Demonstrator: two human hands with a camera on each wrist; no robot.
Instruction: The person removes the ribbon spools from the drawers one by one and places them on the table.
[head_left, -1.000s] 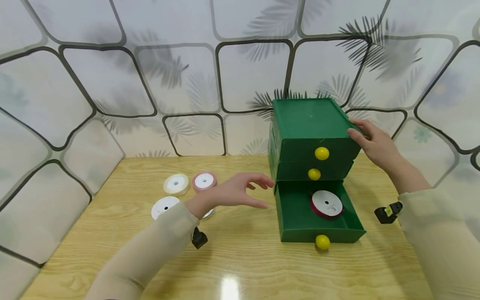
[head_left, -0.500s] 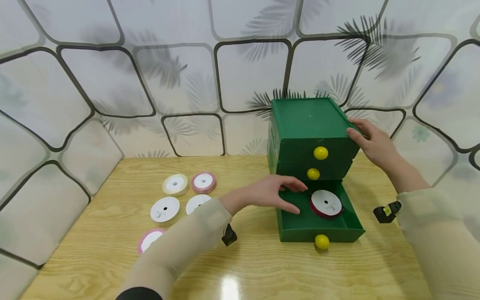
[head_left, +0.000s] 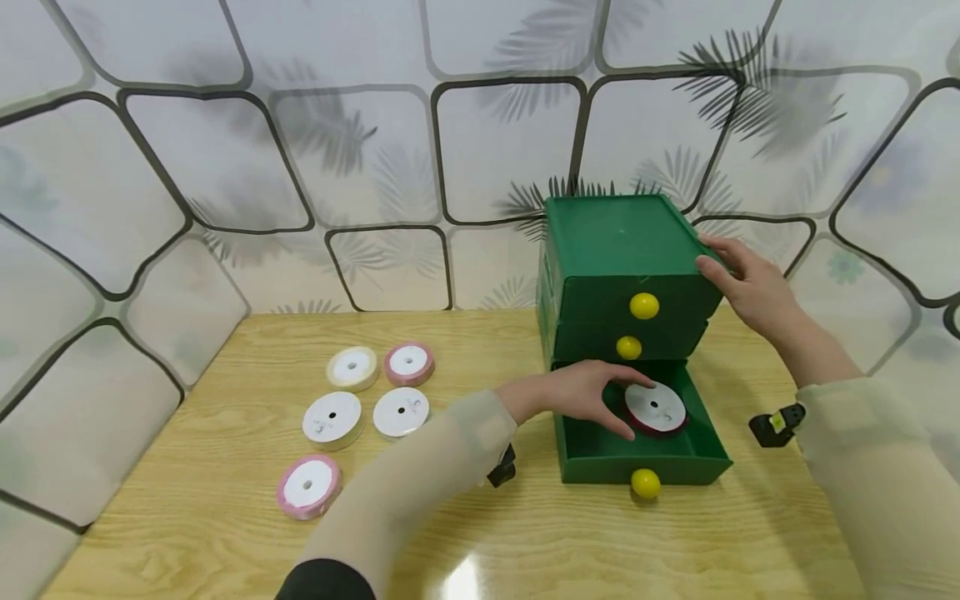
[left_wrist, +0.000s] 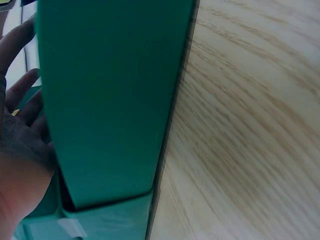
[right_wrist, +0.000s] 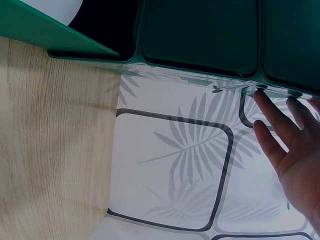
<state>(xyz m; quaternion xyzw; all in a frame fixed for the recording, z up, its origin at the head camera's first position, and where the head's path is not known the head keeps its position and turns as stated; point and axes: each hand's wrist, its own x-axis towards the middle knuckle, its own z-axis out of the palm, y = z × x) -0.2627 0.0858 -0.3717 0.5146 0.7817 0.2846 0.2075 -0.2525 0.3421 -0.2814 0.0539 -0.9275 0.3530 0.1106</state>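
In the head view a ribbon spool [head_left: 656, 407] with a white face and dark red ribbon lies in the pulled-out bottom drawer [head_left: 637, 469] of a green drawer cabinet [head_left: 618, 237]. My left hand [head_left: 581, 392] reaches over the drawer's left wall, thumb and fingers spread at the spool's left side. The fingertips overlap its far edge; contact is unclear. In the left wrist view the drawer's wall hides part of this hand [left_wrist: 22, 130]. My right hand [head_left: 753, 287] rests on the cabinet's upper right edge. Its fingers [right_wrist: 277, 117] look extended along the side in the right wrist view.
Several more ribbon spools stand on the wooden table [head_left: 480, 533] at left, including a cream one [head_left: 352, 367], a dusty pink one [head_left: 408, 363] and a pink one [head_left: 308, 487]. Yellow knobs [head_left: 645, 483] stick out from the drawer fronts. A patterned wall [head_left: 390, 158] rises behind.
My left hand has moved right, from beside the cabinet over the drawer to the dark red spool, uncovering the spools at left. My right hand has stayed on the cabinet.
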